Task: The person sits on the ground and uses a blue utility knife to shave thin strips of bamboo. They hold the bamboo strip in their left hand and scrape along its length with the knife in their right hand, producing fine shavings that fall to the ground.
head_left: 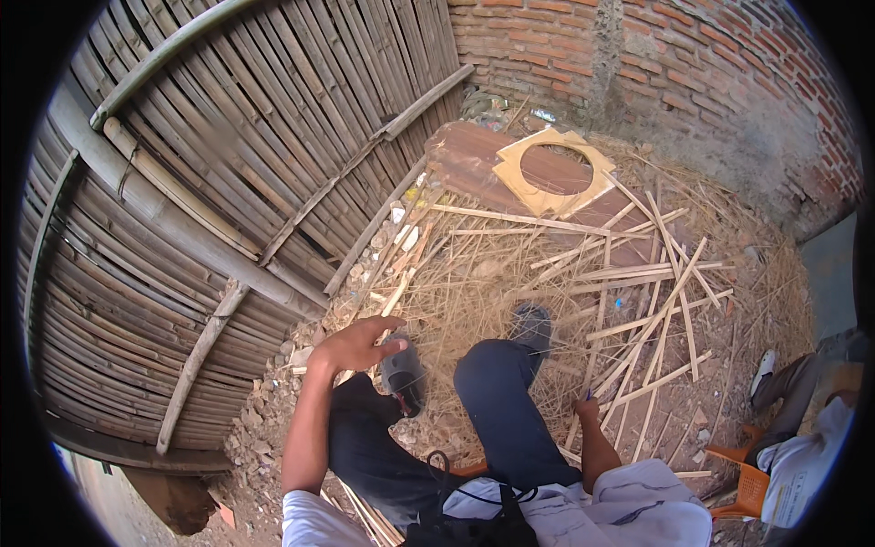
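My left hand (357, 345) hangs in the air above my left shoe (404, 378). Its fingers stretch to the right with the thumb apart, and nothing is in them. Low on my right side, my right hand (588, 411) is closed beside the scattered wooden strips (663, 314). A small bluish bit shows at its fingertips, too small to name. The long pale strips lie crisscrossed on dry straw (497, 264). Past them, a yellowish board with a round hole (518, 182) rests on a reddish-brown sheet (465, 169).
A bamboo wall (301, 118) runs along the left, with stones and rubble (264, 406) at its foot. At the back stands a brick wall (702, 64). Another person (816, 438) is at the far right beside an orange plastic chair (749, 479).
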Motion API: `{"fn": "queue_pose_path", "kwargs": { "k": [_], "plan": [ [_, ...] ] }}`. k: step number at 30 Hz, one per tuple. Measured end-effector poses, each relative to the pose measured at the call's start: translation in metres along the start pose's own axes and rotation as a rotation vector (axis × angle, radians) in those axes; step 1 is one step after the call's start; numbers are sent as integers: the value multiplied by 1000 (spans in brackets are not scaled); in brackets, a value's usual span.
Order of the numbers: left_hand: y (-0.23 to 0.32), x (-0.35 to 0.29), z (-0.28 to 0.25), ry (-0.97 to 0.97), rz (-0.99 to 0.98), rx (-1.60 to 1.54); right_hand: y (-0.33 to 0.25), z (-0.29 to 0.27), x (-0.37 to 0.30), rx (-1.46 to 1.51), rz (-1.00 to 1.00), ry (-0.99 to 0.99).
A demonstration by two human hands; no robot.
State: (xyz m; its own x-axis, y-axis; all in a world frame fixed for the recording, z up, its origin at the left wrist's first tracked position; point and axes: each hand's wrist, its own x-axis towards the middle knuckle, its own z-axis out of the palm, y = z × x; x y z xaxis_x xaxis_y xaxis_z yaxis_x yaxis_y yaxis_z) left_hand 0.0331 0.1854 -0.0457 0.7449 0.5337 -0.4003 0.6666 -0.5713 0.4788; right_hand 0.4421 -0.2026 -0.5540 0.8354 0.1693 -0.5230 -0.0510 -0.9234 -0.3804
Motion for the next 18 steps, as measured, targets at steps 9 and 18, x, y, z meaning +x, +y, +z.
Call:
{"fn": "queue_pose_path", "kwargs": {
  "k": [9, 18],
  "plan": [
    [3, -9, -6, -39, -49, -57, -50, -35, -32, -16, -141, 358],
    [5, -14, -8, -69, -62, -74, -180, -19, -8, -42, -517, 14]
  ]
}}
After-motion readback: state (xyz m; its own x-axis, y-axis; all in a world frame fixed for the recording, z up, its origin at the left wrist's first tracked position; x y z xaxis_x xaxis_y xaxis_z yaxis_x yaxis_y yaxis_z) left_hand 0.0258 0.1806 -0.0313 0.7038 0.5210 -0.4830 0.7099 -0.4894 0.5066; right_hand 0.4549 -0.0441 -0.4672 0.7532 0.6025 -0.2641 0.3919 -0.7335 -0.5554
